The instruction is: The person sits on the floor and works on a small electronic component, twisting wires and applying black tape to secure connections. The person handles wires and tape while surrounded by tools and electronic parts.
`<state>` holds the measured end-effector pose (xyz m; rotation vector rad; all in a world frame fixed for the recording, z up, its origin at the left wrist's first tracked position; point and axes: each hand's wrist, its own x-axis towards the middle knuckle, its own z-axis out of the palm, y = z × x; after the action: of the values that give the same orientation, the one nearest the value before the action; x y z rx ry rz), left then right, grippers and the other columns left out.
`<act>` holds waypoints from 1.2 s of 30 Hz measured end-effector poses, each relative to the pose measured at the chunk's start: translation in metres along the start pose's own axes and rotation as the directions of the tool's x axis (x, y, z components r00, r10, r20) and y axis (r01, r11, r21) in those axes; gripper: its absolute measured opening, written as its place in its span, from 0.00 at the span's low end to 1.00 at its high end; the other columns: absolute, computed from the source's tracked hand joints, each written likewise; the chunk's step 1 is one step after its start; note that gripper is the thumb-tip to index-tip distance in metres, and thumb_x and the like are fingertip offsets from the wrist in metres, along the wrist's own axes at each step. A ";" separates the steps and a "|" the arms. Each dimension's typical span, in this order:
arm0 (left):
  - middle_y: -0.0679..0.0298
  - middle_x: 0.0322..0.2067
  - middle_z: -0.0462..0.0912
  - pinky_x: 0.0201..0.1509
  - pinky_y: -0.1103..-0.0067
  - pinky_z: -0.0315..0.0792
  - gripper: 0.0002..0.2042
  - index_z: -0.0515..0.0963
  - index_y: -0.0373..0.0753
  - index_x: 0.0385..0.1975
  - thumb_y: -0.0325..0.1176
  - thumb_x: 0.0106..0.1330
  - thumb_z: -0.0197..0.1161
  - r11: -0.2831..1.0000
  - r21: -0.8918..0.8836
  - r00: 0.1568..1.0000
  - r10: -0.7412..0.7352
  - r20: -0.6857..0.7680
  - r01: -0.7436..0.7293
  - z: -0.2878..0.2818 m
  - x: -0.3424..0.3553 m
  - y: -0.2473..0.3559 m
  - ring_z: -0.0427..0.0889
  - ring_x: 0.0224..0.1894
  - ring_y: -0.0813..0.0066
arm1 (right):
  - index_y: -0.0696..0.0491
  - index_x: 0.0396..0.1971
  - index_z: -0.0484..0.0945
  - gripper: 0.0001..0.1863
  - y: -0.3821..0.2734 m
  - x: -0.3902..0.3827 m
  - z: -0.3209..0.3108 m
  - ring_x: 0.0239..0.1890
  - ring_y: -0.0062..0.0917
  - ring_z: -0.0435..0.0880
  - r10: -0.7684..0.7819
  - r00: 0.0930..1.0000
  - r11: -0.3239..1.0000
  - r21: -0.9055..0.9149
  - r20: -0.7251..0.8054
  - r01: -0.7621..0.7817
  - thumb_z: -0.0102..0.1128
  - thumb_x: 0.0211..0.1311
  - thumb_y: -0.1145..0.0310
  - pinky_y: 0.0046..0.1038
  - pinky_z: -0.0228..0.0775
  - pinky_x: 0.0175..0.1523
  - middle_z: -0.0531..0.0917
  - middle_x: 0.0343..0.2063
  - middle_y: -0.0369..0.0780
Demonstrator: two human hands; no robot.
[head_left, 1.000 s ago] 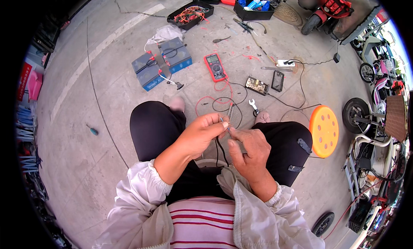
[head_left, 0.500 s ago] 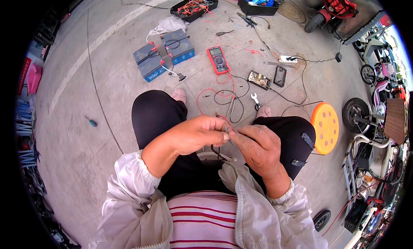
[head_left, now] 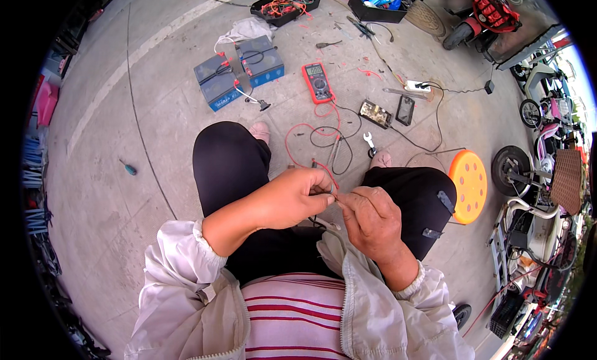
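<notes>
My hands meet in front of my knees, fingertips almost touching. Thin wires run between them, and a red wire (head_left: 327,170) shows just beyond the fingers. My left hand (head_left: 297,197) is closed in a pinch on the wires. From the other side my right hand (head_left: 375,218) also pinches them between thumb and forefinger; the exact ends are hidden by the fingers. Beyond my hands, a red multimeter (head_left: 318,84) lies on the ground with red and black test leads looping toward me. An open-ended wrench (head_left: 370,143) lies near my right foot.
Two blue-grey batteries (head_left: 216,81) sit ahead on the left. An opened circuit-board case (head_left: 375,113), its black cover (head_left: 405,110) and a white power strip (head_left: 417,86) lie ahead right. A yellow stool (head_left: 469,187) stands by my right knee. A screwdriver (head_left: 129,168) lies far left.
My right hand has drawn slightly down, and its fingers have shifted along the wires. My left hand stays nearly in place, still pinching. The bluish wire seen between the fingers earlier is mostly hidden.
</notes>
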<state>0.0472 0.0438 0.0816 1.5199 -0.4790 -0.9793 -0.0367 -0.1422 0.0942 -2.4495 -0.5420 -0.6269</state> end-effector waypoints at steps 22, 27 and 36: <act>0.59 0.28 0.76 0.35 0.76 0.72 0.09 0.73 0.33 0.34 0.24 0.56 0.64 0.898 0.379 0.939 0.302 -0.163 -0.223 0.015 -0.005 -0.018 0.77 0.30 0.71 | 0.57 0.34 0.76 0.05 0.005 -0.010 -0.006 0.18 0.10 0.61 0.581 0.420 -0.010 0.523 0.697 -0.853 0.56 0.66 0.72 0.17 0.53 0.21 0.70 0.21 0.28; 0.64 0.22 0.76 0.31 0.79 0.69 0.06 0.73 0.31 0.31 0.26 0.61 0.62 0.992 0.030 0.984 0.126 -0.127 -0.123 0.009 -0.001 -0.019 0.71 0.26 0.83 | 0.54 0.45 0.78 0.14 -0.001 -0.007 -0.007 0.27 0.23 0.76 0.314 0.932 0.912 0.216 0.182 -0.349 0.62 0.57 0.78 0.23 0.70 0.31 0.78 0.30 0.37; 0.67 0.28 0.76 0.34 0.81 0.70 0.06 0.72 0.34 0.33 0.22 0.60 0.62 0.989 0.106 0.992 0.111 -0.066 -0.104 0.010 -0.003 -0.019 0.75 0.31 0.82 | 0.56 0.32 0.78 0.06 -0.001 -0.012 0.004 0.26 0.31 0.77 0.200 0.967 0.960 0.164 0.158 -0.225 0.66 0.54 0.77 0.27 0.71 0.30 0.78 0.26 0.41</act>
<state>0.0331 0.0435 0.0650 1.5982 -0.5610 -0.8246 -0.0454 -0.1420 0.0858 -2.3481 -0.3636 -0.3048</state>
